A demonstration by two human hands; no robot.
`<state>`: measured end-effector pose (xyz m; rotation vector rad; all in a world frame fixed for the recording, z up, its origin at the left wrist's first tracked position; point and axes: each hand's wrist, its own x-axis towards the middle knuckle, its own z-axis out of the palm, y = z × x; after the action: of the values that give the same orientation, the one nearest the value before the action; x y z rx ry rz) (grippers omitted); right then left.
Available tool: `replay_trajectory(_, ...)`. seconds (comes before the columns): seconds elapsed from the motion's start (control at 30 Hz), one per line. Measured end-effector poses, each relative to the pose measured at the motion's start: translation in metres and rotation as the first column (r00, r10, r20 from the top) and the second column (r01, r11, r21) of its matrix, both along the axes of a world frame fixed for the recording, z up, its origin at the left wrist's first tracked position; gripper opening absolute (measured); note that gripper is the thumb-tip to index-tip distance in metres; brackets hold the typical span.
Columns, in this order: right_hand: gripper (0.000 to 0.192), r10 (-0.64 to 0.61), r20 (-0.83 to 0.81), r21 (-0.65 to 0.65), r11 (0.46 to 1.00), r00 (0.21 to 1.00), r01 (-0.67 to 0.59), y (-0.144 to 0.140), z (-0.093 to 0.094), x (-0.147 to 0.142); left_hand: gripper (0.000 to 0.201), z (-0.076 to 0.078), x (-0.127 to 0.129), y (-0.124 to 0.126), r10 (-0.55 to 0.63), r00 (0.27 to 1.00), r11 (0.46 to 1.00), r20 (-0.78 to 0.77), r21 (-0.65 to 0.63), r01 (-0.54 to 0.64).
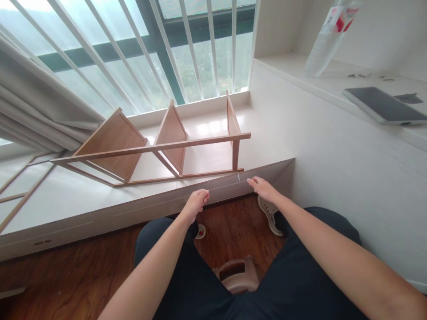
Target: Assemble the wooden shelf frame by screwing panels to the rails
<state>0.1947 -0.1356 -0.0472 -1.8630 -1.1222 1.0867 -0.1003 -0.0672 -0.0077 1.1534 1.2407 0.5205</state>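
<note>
- My left hand is loosely curled, fingers bent in and holding nothing, at the front edge of the white platform.
- My right hand is flatter, fingers pointing left, fingertips at the same edge next to a small thin light piece (too small to tell what it is, or whether I'm pinching it).
- The wooden shelf frame lies tipped on the platform just beyond both hands: three upright panels and two long rails, the near rail close to my fingertips but not touching.
- White window bars stand behind it, with a curtain to the left.
- A tablet and a plastic bottle sit on the ledge to the right, well apart.
- A stool is under my knees on the wood floor.
</note>
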Motion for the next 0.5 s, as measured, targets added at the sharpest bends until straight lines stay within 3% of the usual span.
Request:
replay_trajectory(0.1, 0.045, 0.019, -0.152, -0.057, 0.998, 0.988, -0.028, 0.01, -0.005, -0.002, 0.022, -0.012, 0.042, 0.013, -0.047, 0.999, 0.999, -0.016, 0.022, 0.048)
replay_trajectory(0.27, 0.049, 0.0, -0.42, -0.09, 0.995, 0.907, -0.041, 0.016, -0.01, -0.015, 0.033, -0.029, 0.105, 0.023, -0.033, 0.999, 0.999, 0.035, 0.043, 0.032)
replay_trajectory(0.4, 0.045, -0.054, -0.559, -0.11, 0.994, 0.827, -0.01, 0.016, -0.013, -0.022, 0.036, -0.039, 0.131, 0.027, -0.026, 0.997, 1.0, 0.075, -0.004, 0.027)
replay_trajectory(0.5, 0.042, -0.117, -0.693, -0.143, 0.989, 0.711, 0.024, 0.017, -0.016, -0.027, 0.037, -0.045, 0.139, 0.029, -0.003, 0.997, 0.998, 0.079, -0.06, 0.008)
